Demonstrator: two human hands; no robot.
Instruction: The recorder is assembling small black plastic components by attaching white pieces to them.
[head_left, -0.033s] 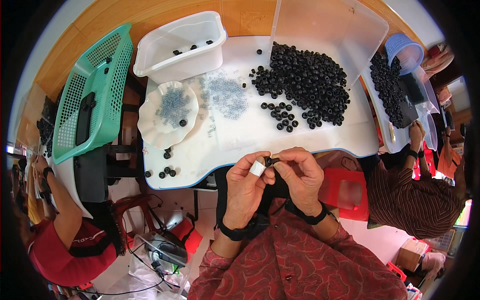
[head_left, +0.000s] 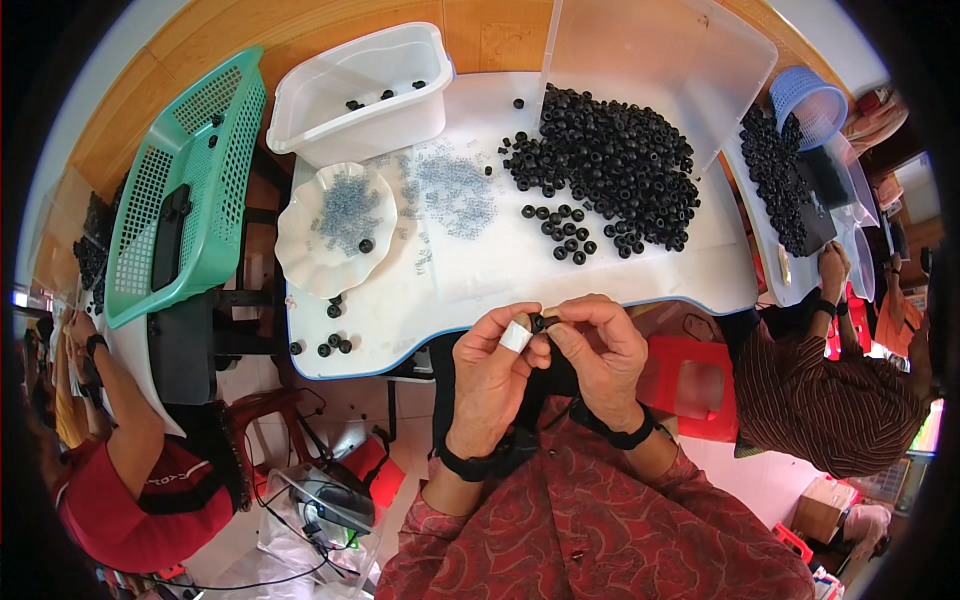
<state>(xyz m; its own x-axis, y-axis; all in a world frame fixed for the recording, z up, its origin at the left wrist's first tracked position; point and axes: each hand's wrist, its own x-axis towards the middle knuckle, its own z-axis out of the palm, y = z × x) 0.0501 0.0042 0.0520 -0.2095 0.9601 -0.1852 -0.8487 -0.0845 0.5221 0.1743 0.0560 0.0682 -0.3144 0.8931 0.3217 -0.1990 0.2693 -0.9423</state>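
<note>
Only the head view here, so going off that. The work surface is a white table with a blue edge, sitting on a wood floor. Lots on it: a big pile of black rubber rings spread in front of a large clear bin, with a few stray ones trailing toward the middle. Left of that is a scatter of tiny clear pieces, then a white scalloped dish with more of those clear bits and one black ring in it. Behind the dish is a white tub with a handful of rings at the bottom. A green plastic basket sits off the table's left side. Another person in a striped shirt works at the right, near a blue basket, and someone in a red shirt is at the lower left.

Both hands are up together just off the near edge of the table, wrists wearing black bands. The left hand has white tape on a fingertip and is pinched narrow; the right hand is curled in the same way. Between their fingertips they grip a small black ring, touching both hands, well apart from the pile.
</note>
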